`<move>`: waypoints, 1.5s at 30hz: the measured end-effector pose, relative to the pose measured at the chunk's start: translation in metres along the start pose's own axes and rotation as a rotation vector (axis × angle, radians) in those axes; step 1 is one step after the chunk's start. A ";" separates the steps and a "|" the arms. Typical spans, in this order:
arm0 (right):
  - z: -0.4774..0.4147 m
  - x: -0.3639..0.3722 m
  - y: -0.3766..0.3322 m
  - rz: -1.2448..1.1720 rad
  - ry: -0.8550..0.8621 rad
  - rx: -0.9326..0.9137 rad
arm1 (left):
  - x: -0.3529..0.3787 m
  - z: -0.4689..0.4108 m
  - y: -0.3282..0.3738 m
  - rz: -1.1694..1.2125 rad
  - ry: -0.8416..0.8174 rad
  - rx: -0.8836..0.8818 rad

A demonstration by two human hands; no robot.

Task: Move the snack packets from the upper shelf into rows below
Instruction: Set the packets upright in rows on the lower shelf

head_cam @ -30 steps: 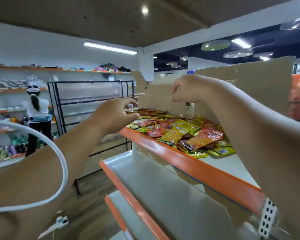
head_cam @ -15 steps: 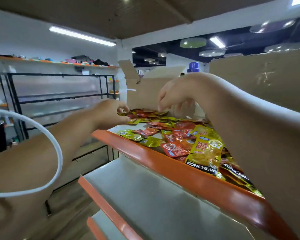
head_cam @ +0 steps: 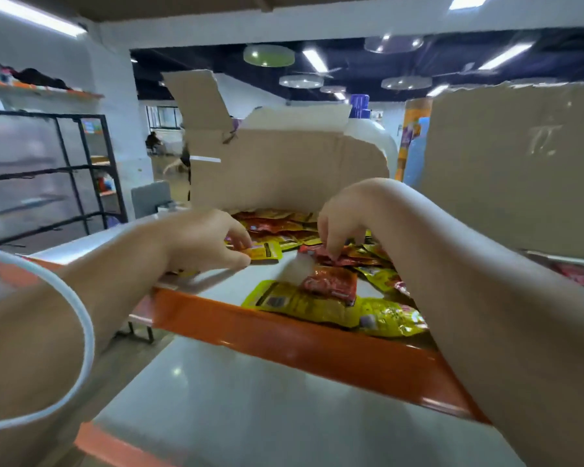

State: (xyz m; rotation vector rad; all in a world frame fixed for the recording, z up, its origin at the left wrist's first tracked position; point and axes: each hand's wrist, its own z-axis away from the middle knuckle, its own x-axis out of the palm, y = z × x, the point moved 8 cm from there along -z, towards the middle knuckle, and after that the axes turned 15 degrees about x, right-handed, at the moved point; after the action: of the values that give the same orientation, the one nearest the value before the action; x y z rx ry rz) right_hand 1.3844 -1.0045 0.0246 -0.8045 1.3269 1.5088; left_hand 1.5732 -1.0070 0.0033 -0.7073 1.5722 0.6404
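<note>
We find the snack packets (head_cam: 304, 302) strewn on the upper shelf (head_cam: 284, 340), an open carton (head_cam: 284, 173) standing behind them and a second carton (head_cam: 513, 170) to their right. Our left hand (head_cam: 196, 244) and right hand (head_cam: 344, 220) reach onto the pile; the lower shelf (head_cam: 250, 416) sits below in front, a wire rack (head_cam: 64, 170) off left.
</note>
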 end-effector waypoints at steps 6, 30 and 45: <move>-0.001 0.002 -0.009 0.041 0.130 0.004 | 0.008 -0.015 0.010 0.056 -0.001 0.144; -0.022 0.011 0.006 -0.225 0.034 0.012 | 0.007 -0.053 0.023 0.085 -0.069 0.269; -0.018 0.005 0.016 -0.361 0.101 -0.006 | 0.000 -0.040 0.008 0.161 -0.085 0.117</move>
State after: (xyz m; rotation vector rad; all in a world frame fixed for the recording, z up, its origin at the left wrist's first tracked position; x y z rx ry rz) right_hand 1.3658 -1.0203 0.0227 -1.0727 1.1742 1.1998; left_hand 1.5411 -1.0321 0.0076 -0.4641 1.5844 0.6822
